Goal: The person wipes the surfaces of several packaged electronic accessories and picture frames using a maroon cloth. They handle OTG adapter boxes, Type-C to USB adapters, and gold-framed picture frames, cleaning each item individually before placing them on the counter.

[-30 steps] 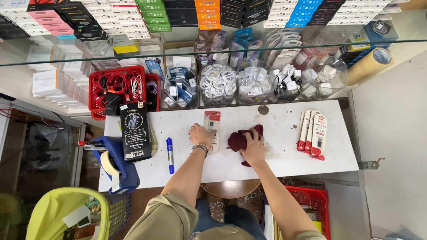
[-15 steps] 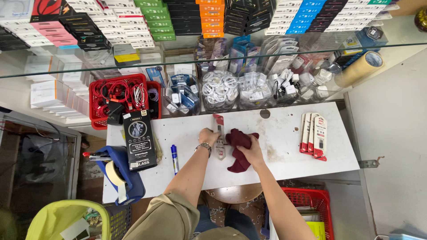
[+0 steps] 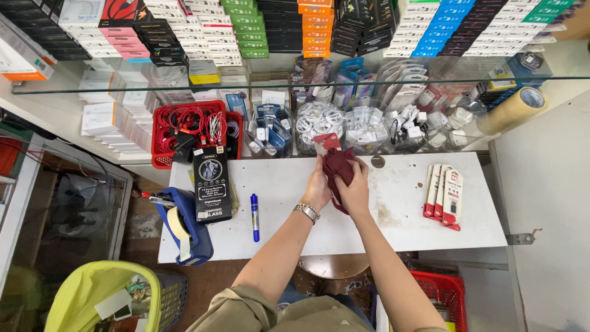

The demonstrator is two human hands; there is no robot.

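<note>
Both hands meet over the middle of the white tabletop [image 3: 393, 227]. The left hand [image 3: 318, 187] and right hand [image 3: 356, 189] each have a closed grip on a dark red cloth [image 3: 337, 165] wrapped round a small red-tipped package [image 3: 324, 142], long axis pointing away toward the shelves.

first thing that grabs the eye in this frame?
Dead centre over the white table: the left hand and right hand bunch a dark red cloth around a small red-topped pack. Next, the wall of coloured boxes behind the glass shelf, and the red basket of cables at the table's back left.
</note>
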